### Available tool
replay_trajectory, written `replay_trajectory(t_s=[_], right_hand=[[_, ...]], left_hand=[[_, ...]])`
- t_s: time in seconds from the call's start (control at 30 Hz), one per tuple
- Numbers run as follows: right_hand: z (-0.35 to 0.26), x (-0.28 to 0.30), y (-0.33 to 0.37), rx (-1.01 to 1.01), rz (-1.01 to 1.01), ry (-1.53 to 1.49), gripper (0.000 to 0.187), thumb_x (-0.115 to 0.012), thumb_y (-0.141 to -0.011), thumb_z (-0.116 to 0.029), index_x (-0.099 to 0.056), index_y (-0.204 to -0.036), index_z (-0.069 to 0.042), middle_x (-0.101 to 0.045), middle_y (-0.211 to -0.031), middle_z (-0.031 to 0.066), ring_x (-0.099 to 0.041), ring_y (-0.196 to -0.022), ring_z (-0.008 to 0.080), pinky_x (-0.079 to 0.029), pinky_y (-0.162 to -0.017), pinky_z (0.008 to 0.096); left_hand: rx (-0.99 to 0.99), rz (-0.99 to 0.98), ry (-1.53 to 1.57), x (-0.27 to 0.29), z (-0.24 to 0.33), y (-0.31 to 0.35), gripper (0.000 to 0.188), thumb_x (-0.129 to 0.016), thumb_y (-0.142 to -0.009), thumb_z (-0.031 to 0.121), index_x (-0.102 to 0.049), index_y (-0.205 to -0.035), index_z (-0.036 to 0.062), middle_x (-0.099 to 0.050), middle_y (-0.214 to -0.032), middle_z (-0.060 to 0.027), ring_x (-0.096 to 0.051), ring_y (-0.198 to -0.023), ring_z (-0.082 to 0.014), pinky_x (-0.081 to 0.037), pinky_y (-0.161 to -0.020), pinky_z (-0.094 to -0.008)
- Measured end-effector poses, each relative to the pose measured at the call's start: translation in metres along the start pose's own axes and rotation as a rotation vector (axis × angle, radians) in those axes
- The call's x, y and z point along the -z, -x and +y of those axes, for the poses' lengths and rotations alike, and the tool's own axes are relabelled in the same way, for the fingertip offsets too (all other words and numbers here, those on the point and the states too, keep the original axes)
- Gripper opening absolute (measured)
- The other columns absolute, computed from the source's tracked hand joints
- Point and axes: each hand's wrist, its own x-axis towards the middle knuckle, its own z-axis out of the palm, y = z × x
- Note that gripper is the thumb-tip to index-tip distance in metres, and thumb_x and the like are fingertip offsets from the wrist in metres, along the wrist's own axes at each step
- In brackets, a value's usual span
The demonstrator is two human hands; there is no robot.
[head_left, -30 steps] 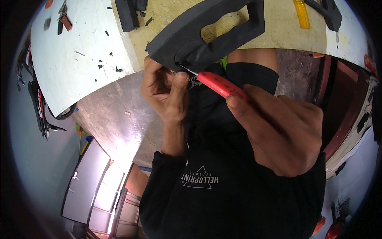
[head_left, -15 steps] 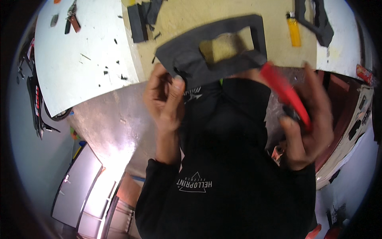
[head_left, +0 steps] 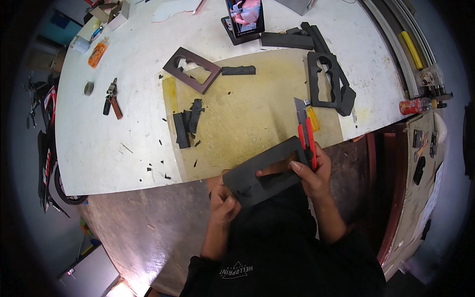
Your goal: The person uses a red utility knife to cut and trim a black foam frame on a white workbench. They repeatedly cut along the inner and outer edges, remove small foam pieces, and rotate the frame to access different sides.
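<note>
Just off the table's near edge, a dark grey foam piece [head_left: 247, 180] with a cut-out window is held between both hands, tilted up to the right. My left hand [head_left: 222, 202] is closed on its left end. At the right end, my right hand [head_left: 316, 174] grips the foam with the thumb on its face. The same hand also holds a red utility knife [head_left: 308, 141], its blade out and pointing away from me. A fingertip shows through the window.
A yellowish cutting mat [head_left: 247, 119] covers part of the white table [head_left: 133, 148]. On it lie a brown foam frame [head_left: 207, 79], black offcuts [head_left: 183, 129] and a yellow-handled tool [head_left: 312, 119]. Dark foam frames [head_left: 312, 94], keys [head_left: 113, 101] and a propped phone [head_left: 245, 20] are around it.
The view has shifted to show more of the table. My right hand, blurred and apart from the foam before, now touches its right end with the knife upright. The foam has turned.
</note>
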Motion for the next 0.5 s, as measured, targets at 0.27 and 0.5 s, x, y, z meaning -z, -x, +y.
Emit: replay_trajectory(t_s=[0.27, 0.5], right_hand=[[0.008, -0.005, 0.006, -0.008, 0.090, -0.182, 0.036, -0.072, -0.088, -0.005, -0.056, -0.119, 0.004, -0.065, -0.096, 0.0063, -0.062, -0.078, 0.0108, -0.051, -0.072, 0.0255], [0.015, -0.001, 0.009, 0.078, 0.210, 0.007, 0.039, -0.076, -0.087, -0.006, -0.056, -0.119, 0.004, -0.063, -0.100, 0.0046, -0.060, -0.082, 0.0083, -0.050, -0.077, 0.0249]], left_hand=[[0.017, 0.009, 0.058, 0.013, -0.017, 0.014, 0.062, -0.079, -0.087, 0.020, -0.051, -0.133, -0.0116, -0.062, -0.129, -0.0190, -0.062, -0.118, -0.0265, -0.046, -0.104, -0.0386], [0.024, -0.013, 0.062, 0.013, -0.012, 0.005, 0.048, -0.066, -0.096, 0.014, -0.051, -0.134, -0.0117, -0.063, -0.128, -0.0164, -0.062, -0.117, -0.0238, -0.047, -0.102, -0.0351]])
